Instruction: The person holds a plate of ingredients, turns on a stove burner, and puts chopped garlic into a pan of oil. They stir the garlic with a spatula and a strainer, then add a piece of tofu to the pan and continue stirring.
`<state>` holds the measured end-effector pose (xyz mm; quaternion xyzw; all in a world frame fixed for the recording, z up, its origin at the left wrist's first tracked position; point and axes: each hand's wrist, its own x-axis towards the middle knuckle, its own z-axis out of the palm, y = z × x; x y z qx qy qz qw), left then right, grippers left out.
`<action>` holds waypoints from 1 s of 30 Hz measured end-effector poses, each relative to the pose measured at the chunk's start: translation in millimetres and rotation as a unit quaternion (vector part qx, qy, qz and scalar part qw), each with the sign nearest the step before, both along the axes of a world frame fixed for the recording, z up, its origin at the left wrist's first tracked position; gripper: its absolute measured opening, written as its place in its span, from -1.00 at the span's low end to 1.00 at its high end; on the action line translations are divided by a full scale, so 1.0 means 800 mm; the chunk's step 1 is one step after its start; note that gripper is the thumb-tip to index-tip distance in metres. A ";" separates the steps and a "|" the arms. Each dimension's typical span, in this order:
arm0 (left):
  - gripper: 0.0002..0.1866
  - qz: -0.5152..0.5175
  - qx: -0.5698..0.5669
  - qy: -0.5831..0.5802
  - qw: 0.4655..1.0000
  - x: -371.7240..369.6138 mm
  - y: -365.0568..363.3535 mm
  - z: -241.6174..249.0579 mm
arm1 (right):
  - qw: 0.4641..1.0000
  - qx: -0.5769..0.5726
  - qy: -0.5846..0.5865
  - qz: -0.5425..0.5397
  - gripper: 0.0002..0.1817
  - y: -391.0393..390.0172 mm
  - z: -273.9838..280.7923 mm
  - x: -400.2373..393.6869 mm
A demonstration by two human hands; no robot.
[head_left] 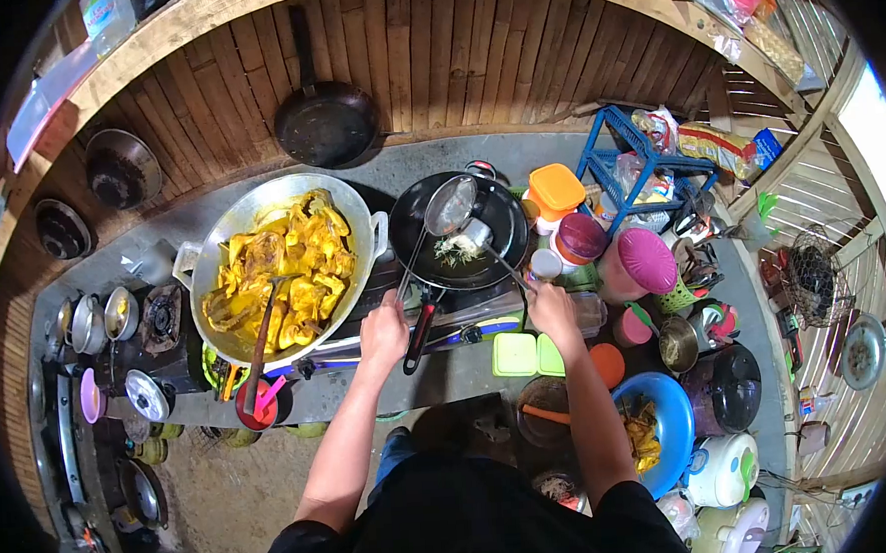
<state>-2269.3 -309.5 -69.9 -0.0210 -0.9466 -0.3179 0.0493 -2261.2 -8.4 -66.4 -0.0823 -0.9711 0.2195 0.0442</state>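
A black frying pan (501, 238) sits on the stove, its handle pointing toward me. My left hand (385, 332) is wrapped round the handle of a strainer (450, 206), whose round head is over the pan. In my right hand (552, 311) is the handle of a ladle (475, 235) with a small bowl, lowered into the pan. Pale shredded food (456, 250) lies in the pan by the ladle. Left of the pan, a large metal wok (200, 307) holds yellow chicken pieces (307, 254) in sauce, with a wooden-handled utensil (261, 336) leaning in it.
Lidded containers, one orange (557, 187) and one pink (646, 262), stand right of the pan before a blue rack (597, 158). A blue basin (678, 434) with yellow food is at the lower right. A red bowl (258, 419) sits below the wok.
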 end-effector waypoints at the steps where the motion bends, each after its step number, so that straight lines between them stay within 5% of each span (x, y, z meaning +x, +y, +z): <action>1: -0.76 0.001 0.004 0.000 1.000 0.000 0.000 0.001 | 1.000 0.000 -0.001 0.000 -0.74 0.002 0.000 0.001; 14: -0.65 -0.001 -0.005 0.032 0.999 -0.014 0.001 0.023 | 0.998 0.034 0.010 -0.058 -0.68 0.000 -0.011 -0.053; 23: -0.67 0.010 0.034 -0.002 0.999 -0.010 0.005 0.029 | 0.995 -0.053 0.025 0.075 -0.66 0.014 -0.059 -0.067; 27: -0.67 0.015 0.056 0.003 0.998 -0.006 0.001 0.031 | 0.995 -0.067 -0.043 0.058 -0.70 0.030 0.000 -0.043; 30: -0.66 0.006 0.046 0.040 0.998 -0.009 -0.001 0.022 | 0.999 -0.039 0.035 0.016 -0.70 0.036 0.003 -0.050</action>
